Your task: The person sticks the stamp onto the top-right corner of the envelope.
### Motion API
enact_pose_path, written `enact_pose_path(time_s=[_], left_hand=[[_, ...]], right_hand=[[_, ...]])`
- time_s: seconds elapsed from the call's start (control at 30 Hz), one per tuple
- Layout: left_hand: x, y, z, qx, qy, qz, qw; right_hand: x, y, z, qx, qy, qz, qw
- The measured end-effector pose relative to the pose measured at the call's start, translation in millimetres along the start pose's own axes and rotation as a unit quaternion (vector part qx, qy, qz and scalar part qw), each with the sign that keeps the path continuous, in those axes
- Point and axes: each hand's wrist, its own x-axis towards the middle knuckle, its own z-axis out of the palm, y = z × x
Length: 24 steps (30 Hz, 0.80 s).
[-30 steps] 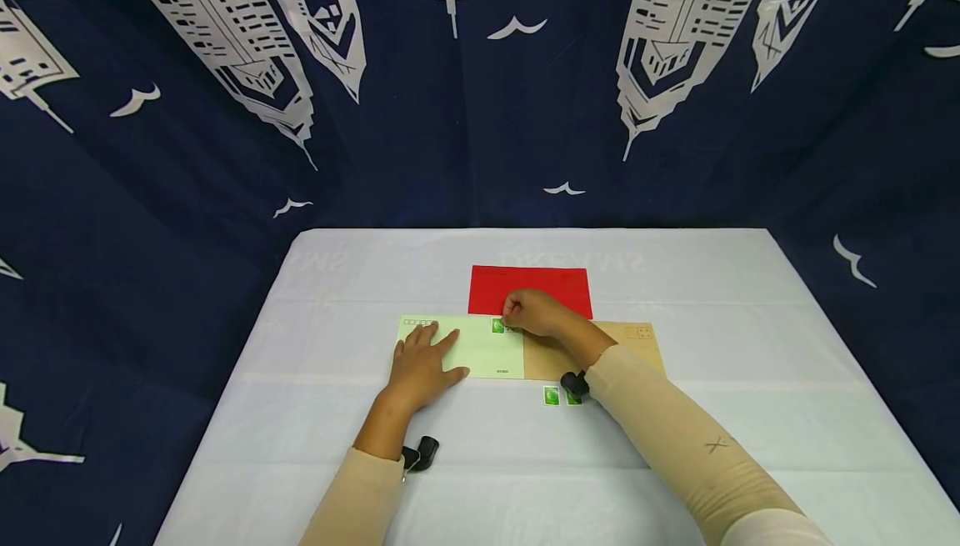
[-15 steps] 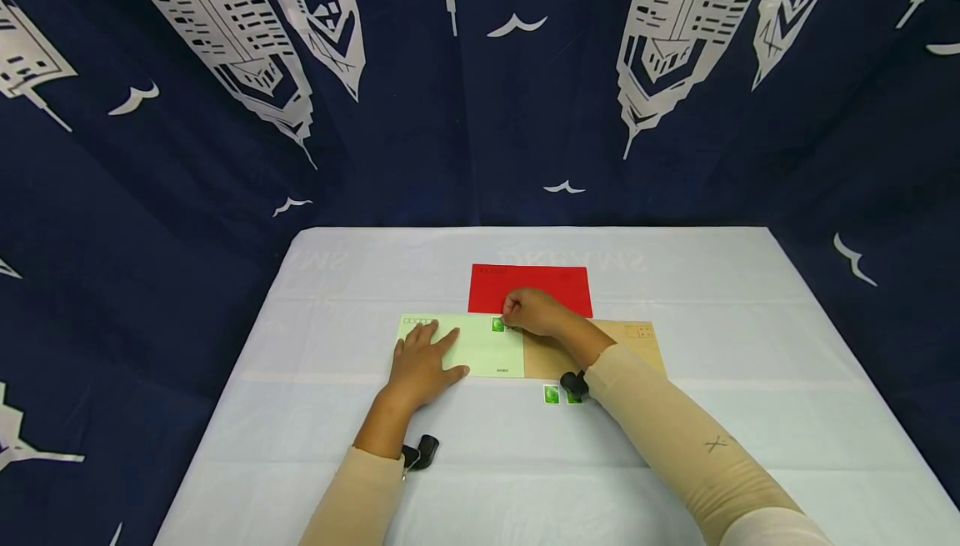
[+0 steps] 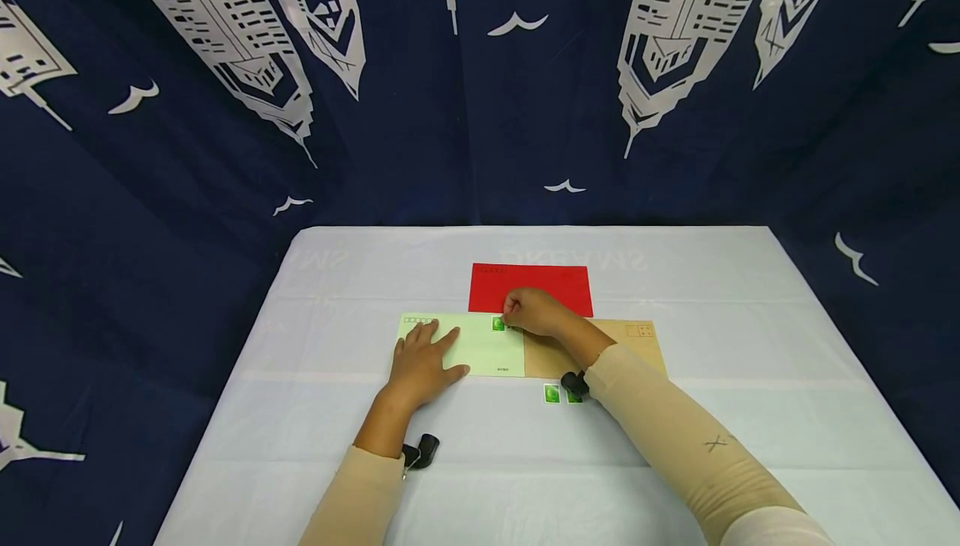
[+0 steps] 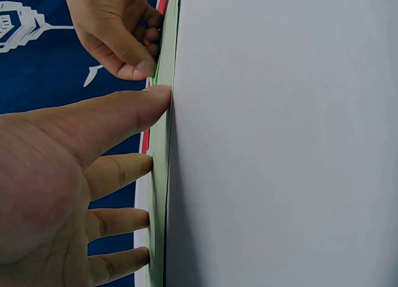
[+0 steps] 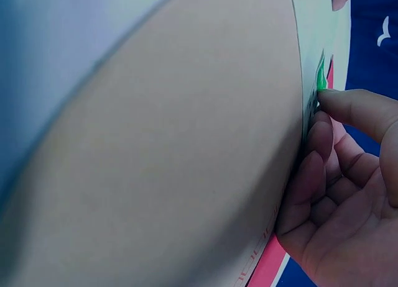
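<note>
My left hand (image 3: 422, 369) lies spread on the left part of a pale green envelope (image 3: 486, 354). Its fingertips and thumb press the paper, as the left wrist view also shows. At the envelope's upper right, my right hand (image 3: 537, 313) pinches the edge of a small green postage stamp (image 3: 498, 324) between thumb and forefinger. In the right wrist view the stamp (image 5: 321, 76) stands tilted up from the paper, and the other fingers are curled beneath. Two more green stamps, one in plain sight (image 3: 551, 394) and one (image 3: 574, 398) partly behind the wrist camera, lie below the envelopes.
A red envelope (image 3: 558, 279) lies behind the green one. To the right is a brown kraft envelope (image 3: 633, 350), partly under my right forearm. All rest on a white-covered table (image 3: 337, 296) in front of a navy printed curtain (image 3: 465, 129).
</note>
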Motion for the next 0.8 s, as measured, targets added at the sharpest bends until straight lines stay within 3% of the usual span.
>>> enact_pose_path(time_s=[0.8], left_hand=[[-0.8, 0.3, -1.2, 0.000, 0.004, 0.007, 1.0000]], right_hand=[[-0.2, 2.2, 2.4, 0.013, 0.012, -0.004, 0.9998]])
